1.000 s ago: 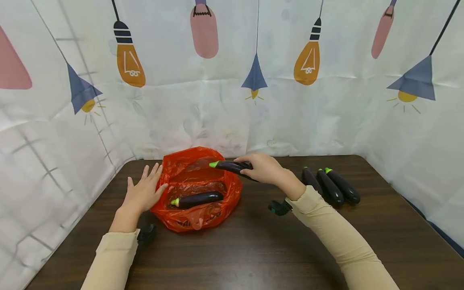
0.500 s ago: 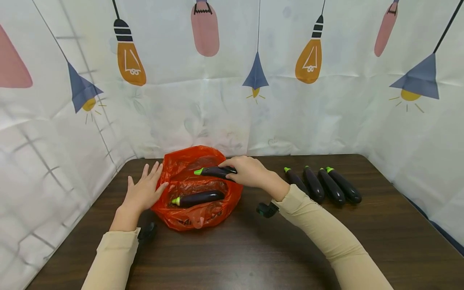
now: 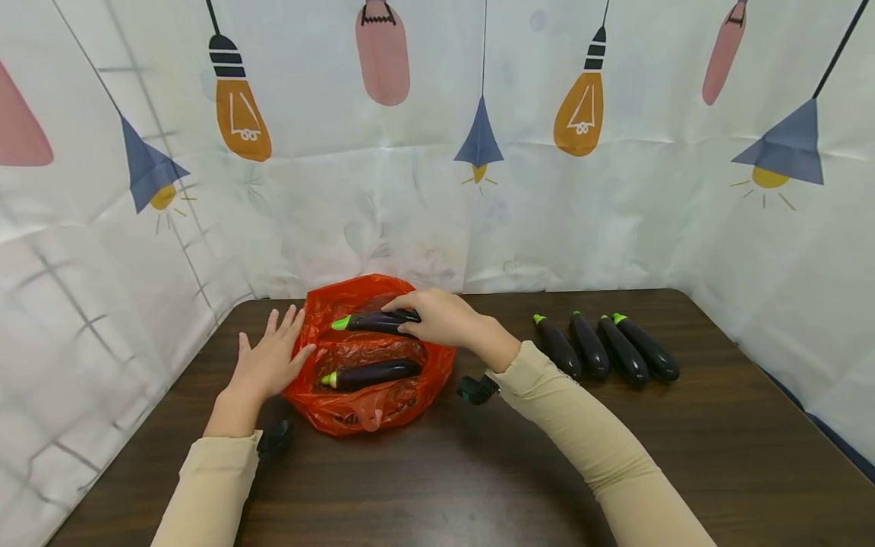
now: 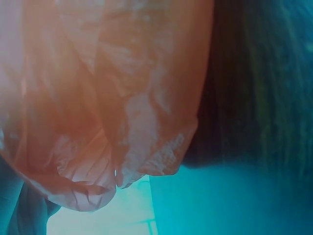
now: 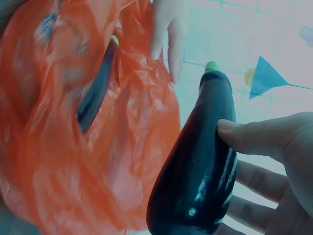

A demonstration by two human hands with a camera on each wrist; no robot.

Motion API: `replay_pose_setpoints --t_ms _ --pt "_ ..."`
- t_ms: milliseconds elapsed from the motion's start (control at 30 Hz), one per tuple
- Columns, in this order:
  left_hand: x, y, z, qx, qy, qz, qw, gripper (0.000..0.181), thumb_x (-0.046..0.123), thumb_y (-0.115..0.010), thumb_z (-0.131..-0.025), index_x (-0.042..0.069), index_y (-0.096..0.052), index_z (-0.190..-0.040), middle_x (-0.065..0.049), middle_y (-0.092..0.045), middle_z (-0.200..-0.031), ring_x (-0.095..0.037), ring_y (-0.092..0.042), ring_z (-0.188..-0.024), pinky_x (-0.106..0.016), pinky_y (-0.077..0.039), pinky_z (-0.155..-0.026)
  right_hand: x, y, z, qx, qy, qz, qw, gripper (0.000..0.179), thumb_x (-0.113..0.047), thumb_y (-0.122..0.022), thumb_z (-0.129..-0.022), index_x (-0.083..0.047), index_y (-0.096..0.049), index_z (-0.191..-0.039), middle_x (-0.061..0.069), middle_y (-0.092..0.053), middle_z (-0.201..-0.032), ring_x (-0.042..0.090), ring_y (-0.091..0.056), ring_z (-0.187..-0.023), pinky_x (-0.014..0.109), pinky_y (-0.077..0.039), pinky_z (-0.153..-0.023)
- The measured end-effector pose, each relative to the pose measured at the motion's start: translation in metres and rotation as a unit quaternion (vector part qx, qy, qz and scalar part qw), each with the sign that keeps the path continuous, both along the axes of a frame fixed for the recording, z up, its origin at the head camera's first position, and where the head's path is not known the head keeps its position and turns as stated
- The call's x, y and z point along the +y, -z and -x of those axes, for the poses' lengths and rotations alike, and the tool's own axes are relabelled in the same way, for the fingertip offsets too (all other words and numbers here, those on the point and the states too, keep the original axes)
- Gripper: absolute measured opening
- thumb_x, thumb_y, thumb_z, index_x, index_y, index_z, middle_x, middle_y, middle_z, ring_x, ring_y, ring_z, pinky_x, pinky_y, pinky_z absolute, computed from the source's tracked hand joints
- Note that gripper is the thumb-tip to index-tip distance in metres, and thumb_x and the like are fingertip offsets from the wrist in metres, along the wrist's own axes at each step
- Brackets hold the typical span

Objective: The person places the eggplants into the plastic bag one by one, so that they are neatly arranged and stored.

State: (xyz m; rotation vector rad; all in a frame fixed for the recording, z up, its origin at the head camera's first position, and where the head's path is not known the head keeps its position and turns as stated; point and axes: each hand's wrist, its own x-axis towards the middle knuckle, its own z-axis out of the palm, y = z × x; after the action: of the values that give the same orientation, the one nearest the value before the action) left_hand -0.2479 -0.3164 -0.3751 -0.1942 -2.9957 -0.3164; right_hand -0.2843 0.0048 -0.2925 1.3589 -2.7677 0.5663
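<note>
My right hand [image 3: 440,317] grips a dark eggplant [image 5: 198,161] with a green stem end, thumb on one side and fingers on the other. In the head view it is over the mouth of a red plastic bag [image 3: 437,376], its green end pointing left. Inside the bag lies another eggplant [image 3: 376,374]. My left hand [image 3: 269,363] has its fingers spread and touches the bag's left edge. In the left wrist view the bag [image 4: 107,98] fills most of the picture, and little of the hand shows.
Several eggplants [image 3: 622,353] lie side by side on the right of the dark wooden table [image 3: 424,486], green ends toward the back. A white patterned cloth [image 3: 410,213] hangs behind the table and along its sides.
My right hand has moved left with the eggplant, from the bag's right edge to over its opening. The left hand and the bag have stayed in place.
</note>
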Motion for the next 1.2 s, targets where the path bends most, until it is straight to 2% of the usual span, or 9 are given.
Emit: replay_pose_setpoints --t_ms 233,500,567,700,800,900,1033,1200 --pt "0.001 -0.001 -0.002 -0.002 -0.004 -0.006 1.0000 0.078 0.036 -0.055 -0.105 0.000 -0.016 -0.163 -0.027 -0.010 -0.167 -0.049 0.000 -0.153 -0.083 0.007 -0.105 -0.019 0.007 0.000 0.000 -0.011 0.016 0.9998 0.041 -0.019 -0.068 -0.101 -0.019 -0.063 -0.143 0.002 -0.063 -0.140 0.012 -0.049 -0.060 0.026 -0.040 -0.064" --pt "-0.001 0.001 -0.002 -0.006 -0.002 -0.008 0.9999 0.079 0.038 -0.054 -0.105 -0.001 -0.016 -0.162 -0.027 -0.009 -0.167 -0.049 0.001 -0.152 -0.083 0.009 -0.104 -0.033 0.025 0.004 -0.003 0.002 0.001 1.0000 0.042 -0.018 -0.068 -0.101 -0.020 -0.064 -0.142 0.001 -0.063 -0.140 0.012 -0.061 -0.093 0.025 -0.044 -0.071" --pt "-0.001 0.001 -0.002 -0.006 0.000 -0.007 1.0000 0.079 0.039 -0.054 -0.105 0.000 -0.016 -0.162 -0.027 -0.009 -0.167 -0.049 0.001 -0.152 -0.083 0.009 -0.104 -0.035 0.029 0.004 -0.006 0.008 -0.007 0.9999 0.042 -0.018 -0.068 -0.101 -0.021 -0.064 -0.143 0.001 -0.063 -0.141 0.012 -0.061 -0.088 0.024 -0.043 -0.067" --pt "0.000 0.000 -0.001 -0.005 0.001 -0.005 1.0000 0.079 0.040 -0.052 -0.106 0.000 -0.015 -0.163 -0.027 -0.007 -0.167 -0.049 0.001 -0.153 -0.083 0.008 -0.104 -0.039 0.034 0.006 -0.010 0.014 -0.018 0.9997 0.042 -0.018 -0.068 -0.101 -0.021 -0.063 -0.143 0.001 -0.062 -0.142 0.012 -0.055 -0.071 0.023 -0.038 -0.058" --pt "0.001 0.000 -0.001 -0.007 0.000 -0.004 1.0000 0.079 0.040 -0.052 -0.106 0.000 -0.015 -0.163 -0.026 -0.007 -0.167 -0.048 0.002 -0.153 -0.083 0.008 -0.104 -0.041 0.035 0.008 -0.012 0.019 -0.021 0.9995 0.042 -0.019 -0.068 -0.101 -0.022 -0.063 -0.143 0.001 -0.061 -0.143 0.013 -0.054 -0.067 0.023 -0.036 -0.056" --pt "0.001 -0.001 -0.001 -0.006 0.000 -0.003 1.0000 0.079 0.040 -0.053 -0.105 0.000 -0.015 -0.163 -0.026 -0.008 -0.167 -0.048 0.001 -0.153 -0.083 0.008 -0.104 -0.043 0.037 0.009 -0.009 0.022 -0.023 0.9994 0.042 -0.019 -0.068 -0.101 -0.021 -0.064 -0.143 0.000 -0.062 -0.142 0.013 -0.060 -0.079 0.022 -0.041 -0.061" --pt "0.001 -0.001 -0.002 -0.004 0.002 -0.004 1.0000 0.078 0.037 -0.054 -0.105 0.000 -0.016 -0.163 -0.027 -0.010 -0.167 -0.048 0.000 -0.153 -0.084 0.007 -0.104 -0.046 0.039 0.012 -0.005 0.026 -0.030 0.9992 0.040 -0.019 -0.067 -0.101 -0.022 -0.065 -0.141 0.001 -0.064 -0.139 0.014 -0.064 -0.103 0.024 -0.050 -0.075" --pt "0.000 -0.001 -0.002 -0.008 0.004 -0.003 1.0000 0.078 0.039 -0.052 -0.106 0.000 -0.015 -0.163 -0.026 -0.008 -0.167 -0.048 0.001 -0.153 -0.084 0.008 -0.104 -0.049 0.044 0.014 -0.013 0.029 -0.043 0.9986 0.040 -0.018 -0.067 -0.102 -0.021 -0.065 -0.141 0.001 -0.065 -0.137 0.015 -0.064 -0.104 0.026 -0.052 -0.077"
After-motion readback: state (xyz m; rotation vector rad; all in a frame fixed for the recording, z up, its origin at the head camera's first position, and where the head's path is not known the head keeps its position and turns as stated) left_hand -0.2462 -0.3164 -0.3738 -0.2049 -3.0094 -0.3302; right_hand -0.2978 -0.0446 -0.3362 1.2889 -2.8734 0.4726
